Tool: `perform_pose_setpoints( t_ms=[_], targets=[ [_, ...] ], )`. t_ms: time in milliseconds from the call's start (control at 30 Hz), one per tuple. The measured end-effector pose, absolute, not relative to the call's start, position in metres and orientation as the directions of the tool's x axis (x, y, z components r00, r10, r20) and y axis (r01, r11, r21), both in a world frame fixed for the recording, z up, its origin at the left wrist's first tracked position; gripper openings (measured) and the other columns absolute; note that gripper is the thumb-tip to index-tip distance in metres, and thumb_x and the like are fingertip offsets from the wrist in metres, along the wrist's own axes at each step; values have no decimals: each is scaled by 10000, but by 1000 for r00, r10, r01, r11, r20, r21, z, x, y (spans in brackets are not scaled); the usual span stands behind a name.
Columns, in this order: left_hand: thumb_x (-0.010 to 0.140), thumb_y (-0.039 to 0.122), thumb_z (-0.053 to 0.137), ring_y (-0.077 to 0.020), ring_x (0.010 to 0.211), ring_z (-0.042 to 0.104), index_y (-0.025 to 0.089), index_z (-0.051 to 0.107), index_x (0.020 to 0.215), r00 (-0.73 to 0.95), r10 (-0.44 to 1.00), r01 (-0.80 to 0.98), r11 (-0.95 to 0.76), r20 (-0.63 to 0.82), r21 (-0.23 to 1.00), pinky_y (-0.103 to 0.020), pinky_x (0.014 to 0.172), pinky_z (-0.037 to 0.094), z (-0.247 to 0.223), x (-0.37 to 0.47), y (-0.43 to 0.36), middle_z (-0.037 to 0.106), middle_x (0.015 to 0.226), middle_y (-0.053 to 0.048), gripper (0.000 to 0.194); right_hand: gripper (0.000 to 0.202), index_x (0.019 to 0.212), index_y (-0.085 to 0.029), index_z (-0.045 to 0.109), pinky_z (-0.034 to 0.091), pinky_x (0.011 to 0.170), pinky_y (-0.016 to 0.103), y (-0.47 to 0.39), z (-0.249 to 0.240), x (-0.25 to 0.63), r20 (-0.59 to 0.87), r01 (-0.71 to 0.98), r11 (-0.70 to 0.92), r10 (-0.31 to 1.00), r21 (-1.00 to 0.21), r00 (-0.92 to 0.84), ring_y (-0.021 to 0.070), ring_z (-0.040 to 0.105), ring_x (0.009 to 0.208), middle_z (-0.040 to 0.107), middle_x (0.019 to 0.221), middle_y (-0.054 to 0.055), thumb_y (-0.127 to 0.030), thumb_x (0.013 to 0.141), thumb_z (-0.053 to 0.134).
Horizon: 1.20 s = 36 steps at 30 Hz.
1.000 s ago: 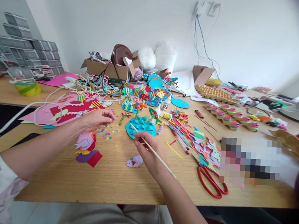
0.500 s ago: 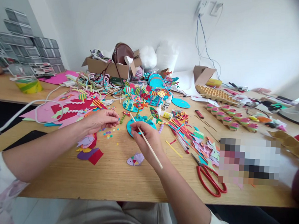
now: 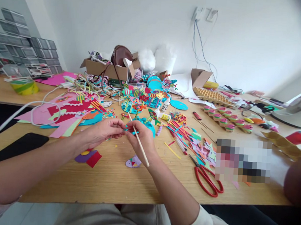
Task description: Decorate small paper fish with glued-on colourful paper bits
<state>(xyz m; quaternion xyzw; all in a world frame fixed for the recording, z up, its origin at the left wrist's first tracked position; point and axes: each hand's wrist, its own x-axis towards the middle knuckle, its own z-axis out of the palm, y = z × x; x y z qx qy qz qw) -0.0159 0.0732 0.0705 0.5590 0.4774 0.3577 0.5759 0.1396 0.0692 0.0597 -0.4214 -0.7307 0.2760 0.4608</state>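
My left hand and my right hand meet fingertip to fingertip above the table. The left fingers are pinched together; a tiny bluish bit shows at their tips, too small to name. A pale wooden stick lies in my right hand, slanting back over the wrist, while its thumb and forefinger are closed against the left fingertips. Just behind the hands is a blue disc with paper decorations, partly hidden. A lilac paper fish lies on the table below, with purple and red paper pieces to its left.
Red-handled scissors lie at right, near paper scraps and coloured strips. Glue bottles stand behind the disc. A black phone and a white cable are at left. Egg-carton pieces sit farther right.
My hands have come together; the left moved right to touch the right fingertips. The view has shifted slightly, showing more of the black phone.
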Motion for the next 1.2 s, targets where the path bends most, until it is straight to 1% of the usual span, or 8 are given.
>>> perform_pose_setpoints(
  t_ms=[267,600,667,767,833,900,1033,1200],
  targets=[
    [684,255,648,-103,671,535,194,520,857,330,936,113,91,-124,989,-228,632,396,68,-18,69,573,720,23,224,121,720,-193,561,402,562,211,72,56,135,409,361,453,892,-816,-195,115,518,582,551,621,-30,-94,692,499],
    [684,259,637,-101,666,534,184,538,847,267,947,117,155,-181,981,-225,629,397,66,-29,59,590,723,15,205,87,725,-198,541,393,577,228,74,47,130,357,265,396,916,-879,-182,121,503,591,536,628,-28,-131,679,508],
    [686,269,618,-103,637,513,181,543,834,246,961,209,79,-130,975,-225,598,389,62,-28,59,562,688,26,188,82,724,-202,537,394,576,228,74,46,129,352,225,386,919,-894,-179,121,503,593,532,628,-32,-140,676,511],
    [661,266,610,-111,639,490,181,539,808,232,972,347,-122,41,930,-231,593,389,56,-25,60,522,673,38,184,83,732,-201,537,386,561,226,74,44,128,342,186,376,920,-908,-189,117,496,583,525,619,-39,-148,671,520],
    [679,284,589,-118,654,488,185,537,791,229,961,414,-240,154,878,-235,602,390,53,-25,61,518,686,36,159,80,735,-200,539,382,553,225,74,43,127,330,175,364,924,-915,-193,116,491,577,521,610,-42,-154,672,525],
    [719,305,541,-122,656,491,187,546,768,230,952,464,-291,203,836,-239,604,388,52,-24,62,526,690,30,128,76,738,-199,540,378,549,224,73,42,127,318,164,349,929,-923,-191,115,487,573,518,606,-44,-161,675,526],
    [716,329,514,-122,632,492,179,571,739,213,966,463,-230,144,856,-236,581,383,58,-22,61,536,669,20,161,73,743,-198,536,365,536,221,73,41,128,311,152,340,932,-928,-188,110,472,559,516,607,-44,-169,676,527],
    [652,320,559,-120,598,494,176,580,727,156,987,357,-86,31,930,-228,543,385,65,-16,57,538,617,22,164,77,741,-199,533,366,538,221,74,38,128,319,139,348,928,-927,-190,108,474,552,510,600,-48,-165,672,526]
  ],
)
